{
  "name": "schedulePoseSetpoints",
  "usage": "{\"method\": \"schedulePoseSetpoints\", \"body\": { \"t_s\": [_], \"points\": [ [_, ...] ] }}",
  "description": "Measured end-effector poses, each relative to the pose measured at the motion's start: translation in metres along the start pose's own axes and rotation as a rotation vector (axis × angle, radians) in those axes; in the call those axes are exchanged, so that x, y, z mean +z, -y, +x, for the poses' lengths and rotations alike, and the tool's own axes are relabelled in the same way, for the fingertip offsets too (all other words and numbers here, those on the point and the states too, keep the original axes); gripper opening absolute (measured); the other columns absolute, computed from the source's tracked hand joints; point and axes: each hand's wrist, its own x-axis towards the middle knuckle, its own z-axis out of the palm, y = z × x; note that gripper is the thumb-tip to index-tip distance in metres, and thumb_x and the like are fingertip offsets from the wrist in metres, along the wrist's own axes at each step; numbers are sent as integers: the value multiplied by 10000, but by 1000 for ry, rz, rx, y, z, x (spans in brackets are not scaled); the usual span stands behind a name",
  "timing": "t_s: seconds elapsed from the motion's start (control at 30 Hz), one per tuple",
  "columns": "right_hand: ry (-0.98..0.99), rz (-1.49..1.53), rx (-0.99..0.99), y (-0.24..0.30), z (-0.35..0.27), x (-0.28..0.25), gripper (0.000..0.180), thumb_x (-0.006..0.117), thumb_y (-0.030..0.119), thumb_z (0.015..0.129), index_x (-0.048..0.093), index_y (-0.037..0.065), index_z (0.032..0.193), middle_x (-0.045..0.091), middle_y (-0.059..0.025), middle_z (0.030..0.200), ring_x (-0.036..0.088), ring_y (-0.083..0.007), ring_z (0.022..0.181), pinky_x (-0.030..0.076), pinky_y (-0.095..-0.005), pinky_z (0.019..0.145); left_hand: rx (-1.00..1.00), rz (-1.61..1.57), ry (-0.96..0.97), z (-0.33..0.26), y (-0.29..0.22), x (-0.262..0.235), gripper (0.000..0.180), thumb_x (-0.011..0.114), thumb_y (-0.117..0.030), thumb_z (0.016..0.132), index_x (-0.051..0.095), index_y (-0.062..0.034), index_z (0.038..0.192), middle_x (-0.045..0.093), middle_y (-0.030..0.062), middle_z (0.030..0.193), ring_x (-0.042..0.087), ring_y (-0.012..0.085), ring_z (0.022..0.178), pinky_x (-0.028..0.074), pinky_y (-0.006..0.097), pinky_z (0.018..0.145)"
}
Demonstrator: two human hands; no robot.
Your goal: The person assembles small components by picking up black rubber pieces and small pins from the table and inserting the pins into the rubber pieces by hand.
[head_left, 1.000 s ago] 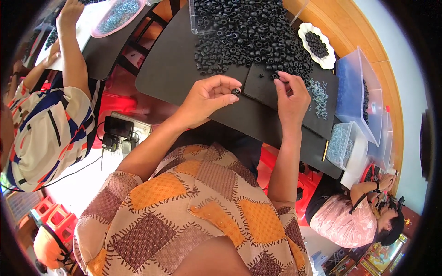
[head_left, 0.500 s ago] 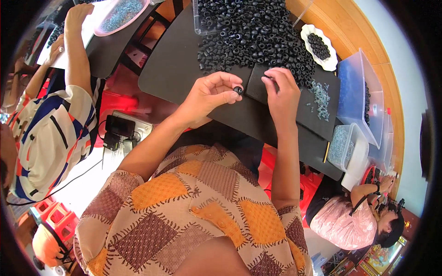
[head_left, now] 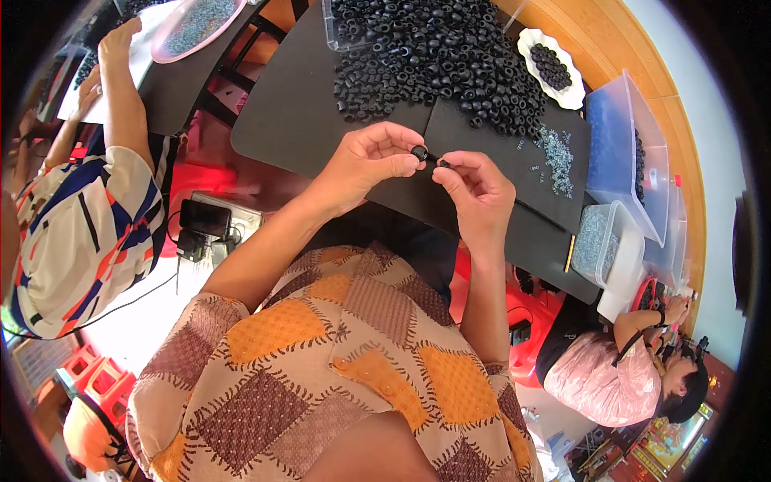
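Between thumb and fingertips, my left hand pinches a round black hollow plastic piece. Close to its right side, my right hand grips a smaller black plastic piece at the fingertips. The two pieces are held almost end to end over the near part of the table; whether they touch I cannot tell. Beyond my hands spreads a big heap of similar black pieces. To the right, a loose patch of small metal springs lies on a flat black board.
A white scalloped dish with black pieces stands at the far right. Beside it are a large clear bin and a smaller tub of springs. A thin yellow stick lies near the edge. People sit left and right.
My right hand has come down and left from the heap's near edge, bringing the smaller black piece up to the one in my left hand. The left hand keeps its pinch.
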Motion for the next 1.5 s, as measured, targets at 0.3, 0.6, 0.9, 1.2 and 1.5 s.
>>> {"method": "schedulePoseSetpoints", "body": {
  "t_s": [0.3,0.6,0.9,1.2,1.5],
  "points": [
    [42,-116,-22,7,-3,1,128,764,-8,773,684,5,871,679,-34,782,618,-77,663,495,-228,613,17,96,20,-5,-3,4,259,702,-46,875,660,-6,1127,682,35,968,634,80,901,513,233,827],
    [33,-107,-66,6,-6,6,105,762,-8,784,692,4,861,698,-46,790,662,-87,697,511,-222,625,221,373,69,-7,-7,2,211,704,9,857,711,-22,1065,645,18,1025,578,53,840,465,192,737],
    [27,110,56,-4,-15,15,100,731,-33,819,675,-17,901,706,-38,811,662,-85,713,507,-210,633,248,620,85,-10,-25,4,211,706,-6,861,715,-26,1071,646,15,994,553,31,760,445,167,658],
    [31,192,69,-1,-13,12,115,719,-81,810,657,-19,884,673,-22,848,618,-67,753,504,-198,685,-4,344,-6,-12,-19,3,251,710,-20,860,672,23,1105,681,16,871,631,58,840,512,205,755],
    [41,161,57,-7,-12,17,131,736,-80,786,653,-11,860,671,-21,835,634,-70,774,514,-207,694,155,541,26,-10,-19,0,214,718,-29,853,728,-35,1067,677,5,967,596,47,822,479,194,716]
  ]
}}
